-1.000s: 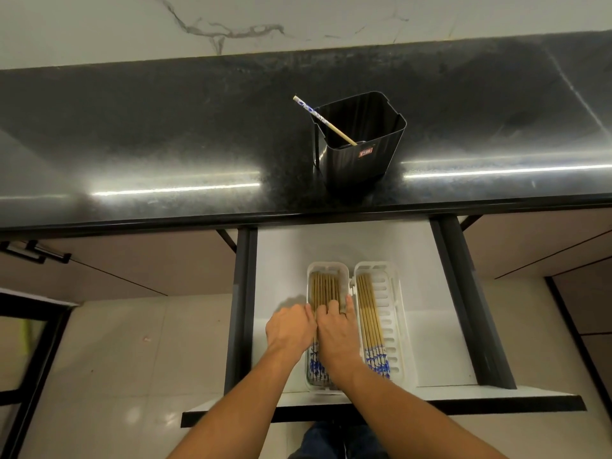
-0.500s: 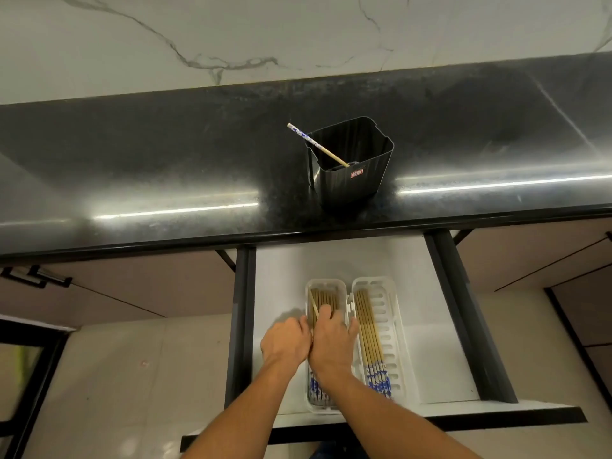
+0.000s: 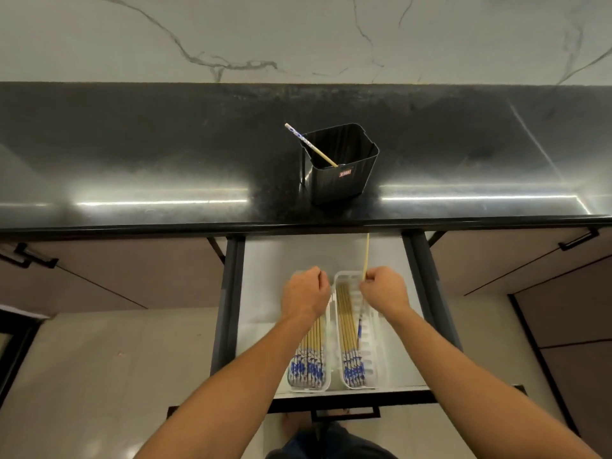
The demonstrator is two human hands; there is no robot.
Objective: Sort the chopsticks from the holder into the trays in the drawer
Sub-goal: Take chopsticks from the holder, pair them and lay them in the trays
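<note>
A black holder [image 3: 341,167] stands on the dark counter with one chopstick [image 3: 309,144] leaning out of it to the left. Below, the open drawer [image 3: 261,293] holds two white trays side by side. The left tray [image 3: 328,376] and the right tray [image 3: 374,356] each carry several bamboo chopsticks with blue-and-white ends. My right hand [image 3: 385,289] grips a single chopstick [image 3: 365,256] over the right tray, its plain tip pointing toward the counter. My left hand [image 3: 304,293] hovers over the far end of the left tray, fingers curled, nothing visible in it.
The black counter edge [image 3: 298,223] overhangs the back of the drawer. Dark drawer rails [image 3: 228,293] run along both sides. Closed cabinet fronts with black handles [image 3: 578,241] flank the drawer. Pale floor tiles lie below.
My hands have parted from the left tray. The right hand has moved over the right tray with one chopstick taken from the left tray; the left hand has shifted up toward the tray's far end.
</note>
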